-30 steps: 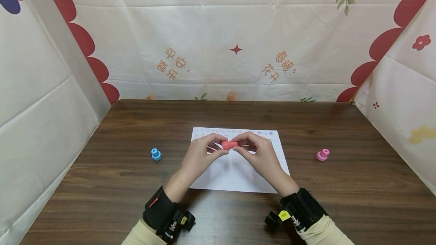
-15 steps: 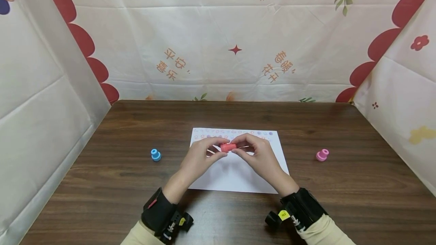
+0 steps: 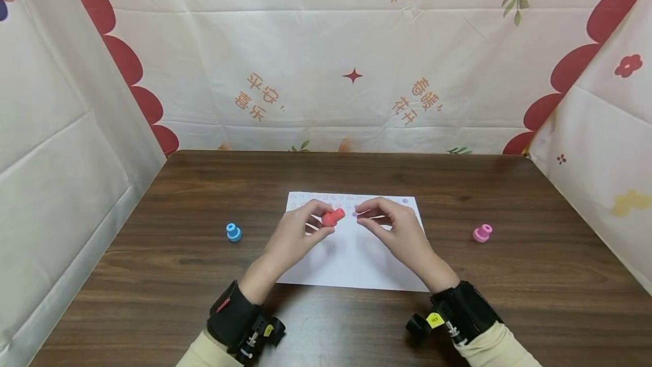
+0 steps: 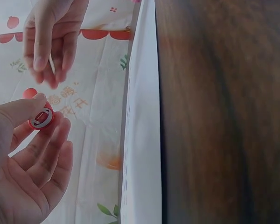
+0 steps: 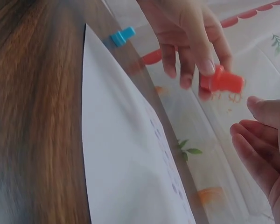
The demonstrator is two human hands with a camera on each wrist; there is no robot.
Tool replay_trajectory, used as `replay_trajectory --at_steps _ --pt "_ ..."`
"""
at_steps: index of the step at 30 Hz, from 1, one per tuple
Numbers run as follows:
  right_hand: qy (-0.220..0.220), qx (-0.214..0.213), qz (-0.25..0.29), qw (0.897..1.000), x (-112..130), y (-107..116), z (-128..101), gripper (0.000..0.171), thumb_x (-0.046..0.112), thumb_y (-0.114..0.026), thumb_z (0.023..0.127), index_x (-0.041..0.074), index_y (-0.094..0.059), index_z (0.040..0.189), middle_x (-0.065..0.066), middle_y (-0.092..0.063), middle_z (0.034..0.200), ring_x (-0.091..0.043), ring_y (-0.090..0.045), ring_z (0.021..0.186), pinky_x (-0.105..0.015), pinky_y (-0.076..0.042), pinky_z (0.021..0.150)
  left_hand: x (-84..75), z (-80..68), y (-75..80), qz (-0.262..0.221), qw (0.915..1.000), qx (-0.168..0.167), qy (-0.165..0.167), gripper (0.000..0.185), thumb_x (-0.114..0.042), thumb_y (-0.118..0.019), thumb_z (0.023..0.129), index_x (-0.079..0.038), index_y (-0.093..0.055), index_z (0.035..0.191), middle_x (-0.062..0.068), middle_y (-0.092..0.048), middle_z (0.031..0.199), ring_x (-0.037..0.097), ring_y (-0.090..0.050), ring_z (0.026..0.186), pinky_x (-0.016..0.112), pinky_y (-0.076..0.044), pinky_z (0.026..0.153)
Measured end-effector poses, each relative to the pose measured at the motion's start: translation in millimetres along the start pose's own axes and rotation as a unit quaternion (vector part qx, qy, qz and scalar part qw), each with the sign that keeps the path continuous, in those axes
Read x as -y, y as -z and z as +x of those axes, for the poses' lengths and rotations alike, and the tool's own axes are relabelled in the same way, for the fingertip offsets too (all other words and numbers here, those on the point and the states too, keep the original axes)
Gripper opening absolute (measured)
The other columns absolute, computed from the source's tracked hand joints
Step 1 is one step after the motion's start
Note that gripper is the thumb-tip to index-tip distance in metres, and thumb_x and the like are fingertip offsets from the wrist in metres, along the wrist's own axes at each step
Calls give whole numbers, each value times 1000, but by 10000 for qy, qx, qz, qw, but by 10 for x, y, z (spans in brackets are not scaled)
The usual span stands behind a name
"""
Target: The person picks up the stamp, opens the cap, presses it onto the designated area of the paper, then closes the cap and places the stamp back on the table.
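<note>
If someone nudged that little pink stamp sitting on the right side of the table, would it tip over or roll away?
The pink stamp stands upright on a wider base with a narrower knob on top, so a gentle push would probably slide it rather than tip it. Knocked over, its round body might roll. It looks small and plastic, so likely light.

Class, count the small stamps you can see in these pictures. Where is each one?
3. A red stamp is held in the left hand above the paper; a blue stamp stands left; a pink stamp stands right. None seem hidden.
</note>
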State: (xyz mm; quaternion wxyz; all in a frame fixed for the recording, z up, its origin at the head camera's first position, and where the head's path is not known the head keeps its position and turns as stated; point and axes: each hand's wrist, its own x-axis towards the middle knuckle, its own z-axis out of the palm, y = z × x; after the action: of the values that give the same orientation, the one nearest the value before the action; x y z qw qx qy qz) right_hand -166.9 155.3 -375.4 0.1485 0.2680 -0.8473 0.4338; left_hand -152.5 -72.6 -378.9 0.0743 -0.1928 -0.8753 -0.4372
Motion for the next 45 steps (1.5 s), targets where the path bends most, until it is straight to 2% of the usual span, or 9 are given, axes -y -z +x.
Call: replay_trajectory --at_steps 4,8,26,30,37,45 --pt "-90 -57 -194 9998 -47 93 -30 23 5 -79 84 11 -71 104 -2 -76 99 -10 -72 86 -15 -58 78 -2 -10 56 26 9996 -101 264 36 -15 -79 85 -14 -63 117 3 -73 107 16 -70 90 33 -62 81" --pt "-77 -136 -326 9993 -103 191 -64 22 5 -78 84 11 -70 104 -3 -76 100 -5 -70 87 -12 -56 78 10 -15 134 97 9990 -205 390 37 -16 -79 86 -14 -61 118 5 -73 110 17 -71 93 34 -61 82" --pt "80 -556 -948 9939 -361 630 -169 23 1 -79 82 9 -71 102 -5 -76 93 8 -64 81 -4 -51 73 158 -63 567 347 9972 -598 275 40 -11 -74 90 -6 -54 124 14 -72 116 25 -71 94 40 -62 84" --pt "-13 -590 -1217 9908 -405 744 -204 24 0 -79 82 9 -71 104 -5 -76 93 10 -62 80 -1 -49 74 225 -97 652 324 9966 -663 367 40 -10 -72 91 -5 -52 125 15 -71 116 25 -69 95 42 -61 86" --pt "-211 -601 -1339 9889 -468 933 -253 20 4 -75 87 10 -70 105 -5 -75 96 16 -60 83 0 -48 74 316 -131 816 322 9960 -777 292 36 -9 -69 93 -3 -50 123 15 -73 116 25 -68 94 46 -60 88" --pt "-343 -738 -1487 9855 -516 1112 -297 21 6 -77 86 9 -70 106 -8 -75 96 18 -57 82 2 -45 75 391 -178 1013 453 9944 -870 383 35 -14 -68 95 -5 -55 126 15 -72 117 28 -68 108 47 -59 90"
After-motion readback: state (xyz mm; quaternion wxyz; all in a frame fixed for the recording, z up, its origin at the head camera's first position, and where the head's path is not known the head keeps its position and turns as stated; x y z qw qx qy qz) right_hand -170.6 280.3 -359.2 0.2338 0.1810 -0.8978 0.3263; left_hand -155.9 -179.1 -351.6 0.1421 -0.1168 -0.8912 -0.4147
